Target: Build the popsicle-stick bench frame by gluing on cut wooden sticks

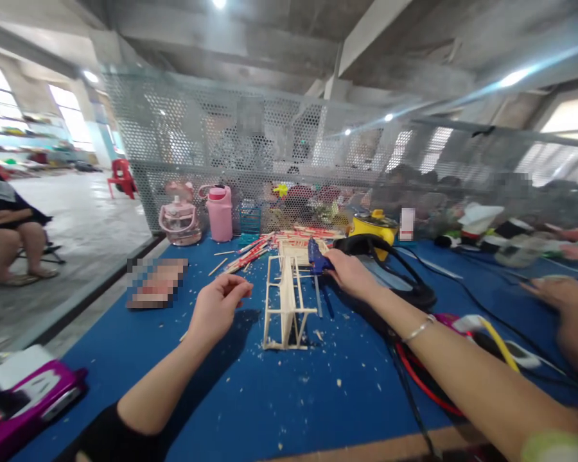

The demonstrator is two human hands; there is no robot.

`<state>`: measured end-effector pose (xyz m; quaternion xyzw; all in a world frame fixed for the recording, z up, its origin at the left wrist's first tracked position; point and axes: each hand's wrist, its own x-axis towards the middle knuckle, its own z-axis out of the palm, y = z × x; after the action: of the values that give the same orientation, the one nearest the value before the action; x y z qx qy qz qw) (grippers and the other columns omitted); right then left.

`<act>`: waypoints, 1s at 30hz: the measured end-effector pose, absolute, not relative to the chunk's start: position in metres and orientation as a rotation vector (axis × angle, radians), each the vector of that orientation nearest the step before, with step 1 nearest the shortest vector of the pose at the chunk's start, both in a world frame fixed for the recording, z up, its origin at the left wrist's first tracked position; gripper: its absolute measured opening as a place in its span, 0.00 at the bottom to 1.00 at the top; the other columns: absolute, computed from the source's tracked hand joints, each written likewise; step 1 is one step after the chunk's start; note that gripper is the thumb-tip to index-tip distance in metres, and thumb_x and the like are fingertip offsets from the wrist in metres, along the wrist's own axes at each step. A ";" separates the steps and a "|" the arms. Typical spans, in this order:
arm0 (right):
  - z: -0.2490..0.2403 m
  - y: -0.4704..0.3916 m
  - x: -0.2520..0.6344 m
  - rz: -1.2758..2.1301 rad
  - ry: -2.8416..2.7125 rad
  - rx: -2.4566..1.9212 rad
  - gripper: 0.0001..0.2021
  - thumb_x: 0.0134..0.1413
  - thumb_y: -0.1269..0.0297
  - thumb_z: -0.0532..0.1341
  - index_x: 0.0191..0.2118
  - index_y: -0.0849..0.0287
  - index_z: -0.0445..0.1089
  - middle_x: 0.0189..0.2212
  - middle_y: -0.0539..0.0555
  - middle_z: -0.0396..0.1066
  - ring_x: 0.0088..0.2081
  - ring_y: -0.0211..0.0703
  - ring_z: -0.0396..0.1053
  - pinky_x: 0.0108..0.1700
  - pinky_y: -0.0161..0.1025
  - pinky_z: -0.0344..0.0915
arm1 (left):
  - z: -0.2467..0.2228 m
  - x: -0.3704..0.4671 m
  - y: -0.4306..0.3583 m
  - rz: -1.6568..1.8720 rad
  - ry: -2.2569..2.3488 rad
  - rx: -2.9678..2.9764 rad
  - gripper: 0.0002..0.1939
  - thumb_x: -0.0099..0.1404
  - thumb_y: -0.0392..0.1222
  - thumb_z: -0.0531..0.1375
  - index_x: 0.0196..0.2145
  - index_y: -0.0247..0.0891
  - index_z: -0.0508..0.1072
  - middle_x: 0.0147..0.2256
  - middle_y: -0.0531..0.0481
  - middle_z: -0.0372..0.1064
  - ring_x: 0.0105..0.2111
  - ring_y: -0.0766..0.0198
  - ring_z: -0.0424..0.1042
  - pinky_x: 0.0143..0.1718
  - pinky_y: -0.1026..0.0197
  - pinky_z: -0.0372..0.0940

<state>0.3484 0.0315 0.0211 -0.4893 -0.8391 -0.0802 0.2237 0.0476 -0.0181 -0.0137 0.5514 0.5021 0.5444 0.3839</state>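
Note:
My right hand [351, 273] grips a blue hot glue gun [318, 258], just right of a small frame of thin wooden sticks [289, 308]. Below the gun a pale, translucent rod [318, 296] points back toward me. The stick frame stands on the blue tabletop [231, 398], with neither hand plainly touching it. To its left hovers my left hand [216, 305], thumb and fingertips pinched together. Whether anything small is between those fingers cannot be seen.
Loose wooden sticks and red-and-white strips [253, 252] lie behind the frame. Bottles [220, 213], a yellow pot [373, 226] and a black-rimmed visor [414, 282] stand around. Cables run along the right. A purple power strip [38, 401] sits front left. A co-worker's hand [559, 295] is at right.

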 end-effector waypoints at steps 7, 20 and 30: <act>0.018 0.030 0.345 -0.108 -2.148 -1.390 0.12 0.55 0.68 0.58 0.46 0.63 0.70 0.49 0.65 0.70 0.49 0.52 0.68 0.50 0.46 0.61 | 0.002 0.038 -0.045 1.480 1.444 1.573 0.13 0.57 0.51 0.62 0.30 0.38 0.76 0.27 0.51 0.70 0.28 0.63 0.65 0.31 0.61 0.60; 0.004 -0.162 0.249 0.783 -2.178 -0.986 0.05 0.56 0.67 0.62 0.32 0.57 0.75 0.29 0.50 0.74 0.32 0.36 0.70 0.37 0.34 0.63 | -0.031 0.075 -0.177 1.405 1.145 1.554 0.07 0.58 0.42 0.65 0.24 0.39 0.77 0.23 0.52 0.62 0.26 0.67 0.62 0.26 0.64 0.58; 0.004 -0.158 0.252 0.904 -2.158 -1.044 0.03 0.51 0.71 0.64 0.28 0.58 0.75 0.27 0.48 0.74 0.31 0.34 0.70 0.35 0.30 0.64 | -0.037 0.075 -0.185 1.252 1.110 1.539 0.09 0.58 0.43 0.64 0.23 0.37 0.76 0.23 0.53 0.62 0.25 0.68 0.62 0.26 0.66 0.57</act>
<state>0.2517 -0.1583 0.0044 -0.3903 -0.8072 0.3382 0.2859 0.0754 -0.1850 -0.0366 0.6142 0.4431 0.4994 0.4206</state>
